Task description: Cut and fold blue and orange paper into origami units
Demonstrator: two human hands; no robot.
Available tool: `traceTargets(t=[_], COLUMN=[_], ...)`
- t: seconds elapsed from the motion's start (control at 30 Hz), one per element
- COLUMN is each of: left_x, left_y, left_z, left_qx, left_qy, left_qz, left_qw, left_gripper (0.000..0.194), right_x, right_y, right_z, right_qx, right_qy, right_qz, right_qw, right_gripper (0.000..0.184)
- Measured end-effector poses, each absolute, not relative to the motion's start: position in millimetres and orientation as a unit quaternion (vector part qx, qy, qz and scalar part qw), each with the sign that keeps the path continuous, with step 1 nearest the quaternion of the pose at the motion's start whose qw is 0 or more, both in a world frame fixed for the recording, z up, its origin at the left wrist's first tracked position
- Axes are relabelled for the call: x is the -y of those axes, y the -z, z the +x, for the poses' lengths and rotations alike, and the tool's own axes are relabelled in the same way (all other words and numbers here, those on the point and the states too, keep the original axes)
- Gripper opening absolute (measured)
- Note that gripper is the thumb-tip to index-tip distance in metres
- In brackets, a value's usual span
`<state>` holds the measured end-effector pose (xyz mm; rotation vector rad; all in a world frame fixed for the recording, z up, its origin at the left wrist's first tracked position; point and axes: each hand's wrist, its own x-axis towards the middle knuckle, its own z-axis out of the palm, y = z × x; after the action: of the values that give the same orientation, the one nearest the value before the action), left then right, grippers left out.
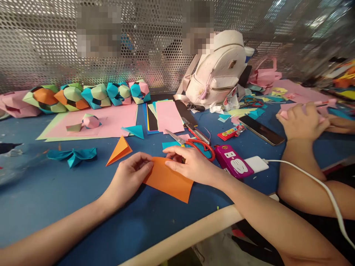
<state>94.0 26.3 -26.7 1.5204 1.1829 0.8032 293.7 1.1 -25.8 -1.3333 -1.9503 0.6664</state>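
Observation:
An orange sheet of paper [170,184] is between my two hands, just above the blue table. My left hand [133,173] pinches its upper left corner between thumb and fingers. At its top edge, my right hand [188,162] has its thumb on the paper and its fingers curled behind. Beyond my left hand stands a folded orange paper piece [119,151], near a folded blue piece [134,131]. Red-handled scissors [203,147] lie behind my right hand, beside a utility knife [196,131]. A teal folded paper shape [73,157] rests to the left.
Several folded paper balls [95,96] line the back by a perforated metal screen [155,66]. A white backpack [216,74] stands behind. To the right are a purple power socket [233,160] with a white charger, a phone [260,129] and a co-worker's hand [301,120] on pink paper.

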Motion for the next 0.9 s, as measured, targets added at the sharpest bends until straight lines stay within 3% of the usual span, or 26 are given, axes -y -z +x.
traceTargets(t=[0.17, 0.37, 0.6, 0.77, 0.9], left_x=[-27.6, -30.5, -33.4, -29.7, -28.2], left_y=[24.1, 21.5, 22.8, 26.3, 28.4], left_z=[96.7, 95.3, 89.9, 85.3, 84.1], left_qx=[-0.502, -0.49, -0.477, -0.443, -0.362], left_qy=[-0.349, -0.33, -0.253, -0.266, -0.281], left_qz=[0.589, 0.697, 0.712, 0.784, 0.837], left_qw=[0.529, 0.406, 0.448, 0.344, 0.3], left_gripper=[0.028, 0.019, 0.018, 0.013, 0.013], right_x=[-1.9, 2.8, 6.2, 8.1, 6.3], right_y=[30.7, 36.0, 37.1, 39.1, 40.9], right_z=[295.9, 294.6, 291.0, 286.0, 283.9], right_qx=[0.795, 0.853, 0.853, 0.852, 0.835], right_qy=[-0.112, 0.023, 0.116, 0.096, -0.005], right_qz=[-0.475, -0.431, -0.43, -0.434, -0.456], right_qw=[0.359, 0.292, 0.272, 0.276, 0.309], right_gripper=[0.01, 0.016, 0.022, 0.016, 0.004])
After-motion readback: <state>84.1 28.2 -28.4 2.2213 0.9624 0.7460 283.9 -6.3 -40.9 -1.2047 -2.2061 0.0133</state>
